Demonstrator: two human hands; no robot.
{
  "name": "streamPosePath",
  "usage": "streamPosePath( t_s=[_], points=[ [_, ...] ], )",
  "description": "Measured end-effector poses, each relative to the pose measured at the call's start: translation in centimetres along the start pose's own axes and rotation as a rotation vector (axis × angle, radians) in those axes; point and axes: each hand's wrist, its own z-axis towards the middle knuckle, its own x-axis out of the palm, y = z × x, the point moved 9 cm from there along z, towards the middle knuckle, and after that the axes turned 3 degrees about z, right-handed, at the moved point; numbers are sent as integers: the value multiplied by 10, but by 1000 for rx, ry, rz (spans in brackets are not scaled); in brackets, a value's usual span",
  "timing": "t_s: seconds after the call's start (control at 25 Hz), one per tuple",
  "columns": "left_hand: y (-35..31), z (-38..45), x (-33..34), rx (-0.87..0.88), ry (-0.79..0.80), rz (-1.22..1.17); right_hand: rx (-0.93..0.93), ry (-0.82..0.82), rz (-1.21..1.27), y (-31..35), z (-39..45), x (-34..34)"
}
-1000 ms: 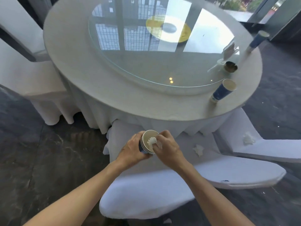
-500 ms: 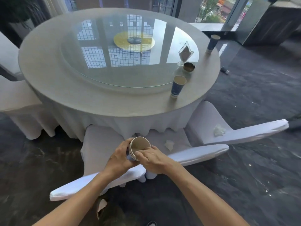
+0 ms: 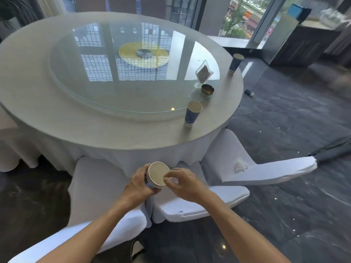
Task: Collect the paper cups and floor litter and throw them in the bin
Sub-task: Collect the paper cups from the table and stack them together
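My left hand (image 3: 138,185) is wrapped around a stack of paper cups (image 3: 156,175) in front of the worktop (image 3: 79,128), while my right hand (image 3: 182,182) pinches its rim. Two more cups stand on the worktop's right side, one near (image 3: 192,113), one far (image 3: 235,63); a crumpled tissue (image 3: 240,165) lies on the right chair (image 3: 266,170).
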Motion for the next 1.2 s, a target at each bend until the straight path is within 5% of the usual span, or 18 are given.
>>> streamPosePath(
  t_s=[0.2, 0.52, 0.88, 1.2],
  points=[
    [-3, 36, 23, -20, -17, -19, 89, 6, -134, -48, 37, -53],
    [22, 59, 73, -213, -104, -60, 235, 303, -191, -167, 100, -34],
    [77, 55, 146, -403, -280, -175, 79, 444, -342, -257, 146, 47],
    [149, 81, 184, -371, -271, -199, 71, 541, -435, -351, 188, 140]
  ],
)
